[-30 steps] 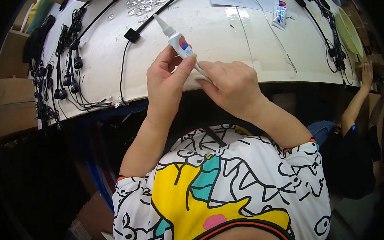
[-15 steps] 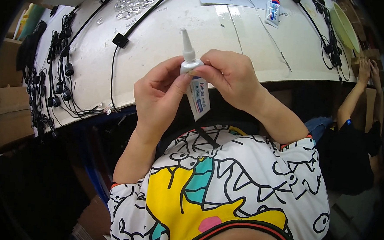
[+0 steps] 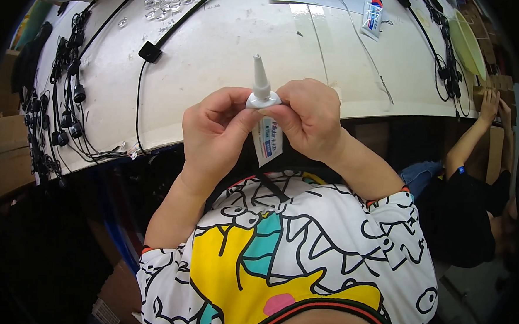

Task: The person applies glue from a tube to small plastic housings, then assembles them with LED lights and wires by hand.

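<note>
The white squeeze tube (image 3: 264,101) was held in the air in front of the person's chest, just past the near edge of the table, its tapered nozzle (image 3: 261,77) pointing to the far side and its flat, printed end hanging toward the body. The left hand (image 3: 214,127) was closed on the tube's left side, thumb and bent fingers pinching it just below the shoulder. The right hand (image 3: 312,113) gripped the right side the same way, so the two thumbs nearly met across the neck; the fingertips behind the tube were hidden.

Beyond them spread the white table (image 3: 236,49), scuffed and crossed by a seam. A black square block (image 3: 150,52) on a cord lay to the left, with clear, rounded pieces (image 3: 171,0) scattered at the far left. Tangled black cables (image 3: 69,99) ran along the left end. On the far right lay a second tube (image 3: 372,18), near a thin wire (image 3: 368,50), and further right stood a pale green, curved basin (image 3: 468,47).

Brown cardboard (image 3: 4,157) showed at the left, and a co-worker in black (image 3: 459,222) sat at the right. The person's soft white shirt (image 3: 325,247) bore bold black line drawings and a yellow figure.
</note>
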The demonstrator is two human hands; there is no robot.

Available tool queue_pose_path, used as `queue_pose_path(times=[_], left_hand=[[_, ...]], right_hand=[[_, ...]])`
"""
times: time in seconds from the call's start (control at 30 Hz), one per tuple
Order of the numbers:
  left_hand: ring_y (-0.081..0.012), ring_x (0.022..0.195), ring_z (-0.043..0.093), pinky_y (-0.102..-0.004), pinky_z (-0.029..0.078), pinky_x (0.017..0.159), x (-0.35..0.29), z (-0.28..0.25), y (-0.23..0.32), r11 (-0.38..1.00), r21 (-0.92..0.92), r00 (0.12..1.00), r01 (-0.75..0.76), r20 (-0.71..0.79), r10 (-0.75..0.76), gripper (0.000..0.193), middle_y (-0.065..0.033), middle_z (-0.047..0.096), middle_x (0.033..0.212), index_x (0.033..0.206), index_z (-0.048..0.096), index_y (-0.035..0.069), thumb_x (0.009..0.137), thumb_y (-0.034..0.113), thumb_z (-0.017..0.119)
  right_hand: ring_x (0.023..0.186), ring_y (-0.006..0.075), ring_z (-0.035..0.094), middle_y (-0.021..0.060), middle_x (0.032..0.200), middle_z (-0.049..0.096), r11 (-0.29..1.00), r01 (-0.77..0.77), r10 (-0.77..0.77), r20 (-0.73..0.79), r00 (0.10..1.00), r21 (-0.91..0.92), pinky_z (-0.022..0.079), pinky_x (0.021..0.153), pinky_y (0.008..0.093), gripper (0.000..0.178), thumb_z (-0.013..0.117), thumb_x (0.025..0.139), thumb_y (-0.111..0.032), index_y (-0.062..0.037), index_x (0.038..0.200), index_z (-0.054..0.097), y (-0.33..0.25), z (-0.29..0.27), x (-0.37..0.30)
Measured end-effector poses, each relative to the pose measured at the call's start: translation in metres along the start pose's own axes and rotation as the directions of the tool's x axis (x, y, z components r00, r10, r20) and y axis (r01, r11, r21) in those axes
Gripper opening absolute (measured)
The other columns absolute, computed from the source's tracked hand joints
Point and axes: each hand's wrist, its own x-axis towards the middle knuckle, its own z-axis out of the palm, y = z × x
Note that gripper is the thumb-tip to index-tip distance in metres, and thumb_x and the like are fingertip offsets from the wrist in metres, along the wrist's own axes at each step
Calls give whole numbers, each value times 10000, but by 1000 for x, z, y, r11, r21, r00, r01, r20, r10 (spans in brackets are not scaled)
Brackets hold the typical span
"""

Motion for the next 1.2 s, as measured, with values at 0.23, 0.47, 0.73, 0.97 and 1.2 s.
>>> queue_pose_path(times=[0.23,0.47,0.73,0.97,1.2], left_hand=[[-60,668,543,-183,438,621,0,-1,-2,1000,6,1000,-9,7,9,118,-33,597,755,874,566,-44,757,-26,564],[-64,675,540,-185,440,630,3,0,-1,1000,-22,1000,3,20,-3,131,-28,590,754,892,565,-42,763,-18,562],[-98,661,567,-200,465,624,-12,2,1,991,-19,981,132,144,-128,162,-66,606,772,907,571,-61,775,30,582],[-75,609,552,-178,455,541,-9,3,3,996,-62,995,67,80,-62,153,-71,604,739,870,574,-67,790,64,582],[-75,596,542,-182,441,552,-15,8,12,996,-16,990,91,107,-89,121,-55,599,691,825,575,-59,789,57,576]], right_hand=[[474,228,473,56,571,487,1000,8,-7,-27,1000,17,372,444,306,173,621,732,-188,-68,678,507,-1,2,0],[471,242,476,66,550,473,1000,-17,17,-24,1000,-9,369,426,301,177,617,738,-175,-61,660,506,-2,-1,1],[486,94,452,32,543,487,876,-329,392,-126,911,353,356,435,226,227,638,757,-222,-30,702,531,5,-16,26],[596,79,518,40,716,585,622,-531,494,238,836,575,426,554,196,218,689,710,-156,-3,820,580,-17,-13,14],[666,82,558,39,736,599,402,-552,527,308,792,731,460,615,210,143,634,753,-107,3,837,596,-24,-16,13]])
